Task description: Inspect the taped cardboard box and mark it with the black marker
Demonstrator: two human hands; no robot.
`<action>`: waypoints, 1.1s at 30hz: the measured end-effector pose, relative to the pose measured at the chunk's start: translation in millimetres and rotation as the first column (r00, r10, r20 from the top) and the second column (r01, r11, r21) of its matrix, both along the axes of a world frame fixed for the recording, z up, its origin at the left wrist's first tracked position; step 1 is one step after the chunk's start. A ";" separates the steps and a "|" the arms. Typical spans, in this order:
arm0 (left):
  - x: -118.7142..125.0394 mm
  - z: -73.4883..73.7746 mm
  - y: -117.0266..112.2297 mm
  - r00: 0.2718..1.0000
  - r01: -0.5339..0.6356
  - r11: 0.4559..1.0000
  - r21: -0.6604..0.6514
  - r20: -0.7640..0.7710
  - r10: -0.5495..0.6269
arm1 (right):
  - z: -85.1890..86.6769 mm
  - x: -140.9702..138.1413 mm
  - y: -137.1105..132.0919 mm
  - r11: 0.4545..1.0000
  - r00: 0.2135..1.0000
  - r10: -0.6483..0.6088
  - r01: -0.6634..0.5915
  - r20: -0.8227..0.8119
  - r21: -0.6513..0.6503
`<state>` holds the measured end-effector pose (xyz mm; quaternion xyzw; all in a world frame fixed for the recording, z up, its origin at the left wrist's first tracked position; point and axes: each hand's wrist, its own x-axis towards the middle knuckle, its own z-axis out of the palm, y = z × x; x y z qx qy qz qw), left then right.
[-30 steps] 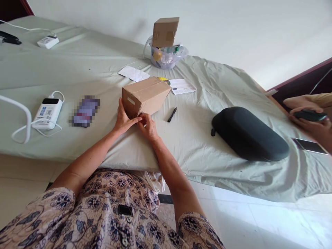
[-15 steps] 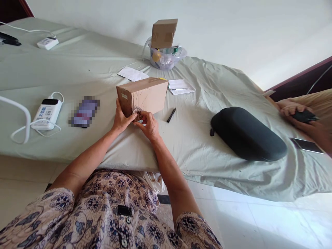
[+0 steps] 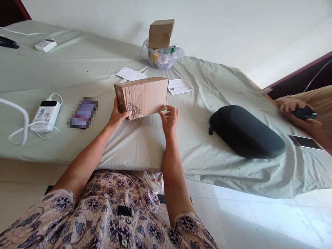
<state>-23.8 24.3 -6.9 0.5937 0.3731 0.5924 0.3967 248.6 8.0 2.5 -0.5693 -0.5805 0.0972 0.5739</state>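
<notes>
A brown cardboard box (image 3: 145,97) is held up over the grey-green sheet (image 3: 77,69), its broad creased side facing me with a dark scribble near its lower left corner. My left hand (image 3: 117,116) grips the box's left end, thumb on the front face. My right hand (image 3: 169,119) supports the lower right corner, fingers curled at the edge. The black pen seen earlier is hidden behind my right hand.
A power bank (image 3: 45,114) with white cable and a phone (image 3: 83,112) lie left. Papers (image 3: 180,86), a clear bowl (image 3: 164,57) with a small box (image 3: 160,33) stand behind. A black case (image 3: 246,131) lies right, beside another person's hand (image 3: 298,110) holding a dark object.
The box has been turned and lifted so its broad side faces me. My right hand has moved from the near end to the lower right corner.
</notes>
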 end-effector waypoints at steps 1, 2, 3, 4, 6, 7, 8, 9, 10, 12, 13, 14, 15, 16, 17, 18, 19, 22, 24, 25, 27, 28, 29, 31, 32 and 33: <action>0.1 2.3 -0.9 0.999 0.031 0.999 -0.029 0.023 -0.030 | -1.0 3.1 1.5 1.000 0.999 -0.027 0.027 -0.043 -0.012; 0.2 4.3 -1.8 0.997 0.058 0.997 -0.061 0.049 -0.055 | -1.9 4.5 2.5 0.999 0.996 -0.038 0.036 -0.086 -0.026; 0.5 5.9 -2.6 0.995 0.078 0.993 -0.086 0.072 -0.072 | -2.3 4.4 2.9 0.999 0.991 -0.035 0.030 -0.128 -0.040; 0.6 7.2 -3.2 0.993 0.090 0.991 -0.097 0.090 -0.081 | -2.2 3.2 2.8 0.999 0.986 -0.023 0.015 -0.164 -0.049; -0.1 8.8 -3.9 0.989 0.109 0.989 -0.102 0.111 -0.098 | 0.0 -1.0 1.4 0.999 0.977 -0.012 0.003 -0.211 -0.046; -0.9 9.5 -4.0 0.988 0.116 0.988 -0.102 0.114 -0.104 | 1.9 -3.1 0.2 0.999 0.974 -0.019 0.011 -0.224 -0.036; -2.0 10.1 -4.2 0.988 0.119 0.987 -0.105 0.112 -0.107 | 4.3 -4.9 -1.1 0.999 0.972 -0.027 0.022 -0.235 -0.025; -3.3 11.0 -4.5 0.989 0.120 0.986 -0.113 0.103 -0.109 | 6.8 -6.1 -2.5 1.000 0.967 -0.030 0.027 -0.251 -0.016; -4.7 12.0 -4.9 0.990 0.122 0.985 -0.121 0.087 -0.112 | 9.3 -6.9 -3.9 1.000 0.961 -0.027 0.026 -0.275 -0.010; -7.1 14.4 -6.4 0.990 0.138 0.982 -0.129 0.050 -0.133 | 13.7 -7.4 -6.3 1.000 0.943 -0.008 0.008 -0.334 -0.002; -8.0 15.7 -7.2 0.988 0.154 0.980 -0.126 0.035 -0.151 | 15.4 -7.4 -7.3 1.000 0.931 0.000 0.000 -0.366 -0.001; -8.6 16.8 -8.1 0.985 0.172 0.978 -0.118 0.024 -0.170 | 16.6 -7.2 -8.0 1.000 0.917 0.004 -0.005 -0.398 -0.001; -9.2 17.6 -8.8 0.982 0.188 0.976 -0.108 0.016 -0.187 | 17.3 -6.9 -8.4 1.000 0.903 0.004 -0.004 -0.429 -0.001; -9.7 18.2 -9.2 0.980 0.201 0.975 -0.098 0.008 -0.201 | 17.6 -6.5 -8.5 1.000 0.890 0.001 -0.002 -0.455 -0.002; -10.2 18.4 -9.3 0.978 0.209 0.974 -0.090 -0.003 -0.210 | 17.5 -6.1 -8.3 1.000 0.878 -0.003 0.000 -0.478 -0.005; -10.9 18.4 -9.2 0.976 0.215 0.973 -0.082 -0.018 -0.217 | 17.1 -5.5 -7.9 1.000 0.868 -0.007 0.003 -0.496 -0.008; -11.7 18.2 -8.8 0.974 0.220 0.973 -0.076 -0.032 -0.223 | 16.4 -5.0 -7.3 1.000 0.862 -0.009 0.004 -0.508 -0.011; -14.3 17.5 -7.2 0.972 0.226 0.971 -0.076 -0.054 -0.230 | 13.8 -4.0 -4.9 1.000 0.863 0.006 -0.019 -0.506 -0.021; -15.5 17.3 -6.5 0.973 0.221 0.973 -0.072 -0.055 -0.225 | 12.0 -4.8 -3.6 0.998 0.870 0.034 -0.057 -0.493 -0.031; -15.6 17.3 -6.3 0.975 0.213 0.975 -0.063 -0.055 -0.217 | 11.3 -5.7 -3.3 0.996 0.873 0.050 -0.078 -0.486 -0.038; -15.4 17.2 -6.1 0.980 0.191 0.981 -0.047 -0.049 -0.193 | 10.1 -7.9 -3.3 0.991 0.877 0.081 -0.120 -0.474 -0.051; -15.1 17.1 -6.1 0.982 0.180 0.982 -0.048 -0.039 -0.182 | 9.7 -9.1 -3.6 0.989 0.877 0.097 -0.139 -0.471 -0.054; -14.7 17.0 -6.0 0.984 0.176 0.983 -0.054 -0.027 -0.177 | 9.4 -10.0 -4.1 0.986 0.875 0.113 -0.157 -0.471 -0.054; -13.9 17.2 -6.0 0.985 0.173 0.983 -0.063 -0.002 -0.174 | 9.1 -11.1 -5.3 0.980 0.870 0.144 -0.190 -0.471 -0.051; -13.5 17.6 -6.2 0.986 0.168 0.984 -0.061 0.006 -0.168 | 9.1 -11.2 -5.9 0.977 0.869 0.159 -0.207 -0.468 -0.051; -13.0 18.4 -6.6 0.988 0.157 0.986 -0.053 0.011 -0.157 | 9.2 -11.3 -6.4 0.974 0.870 0.174 -0.222 -0.461 -0.052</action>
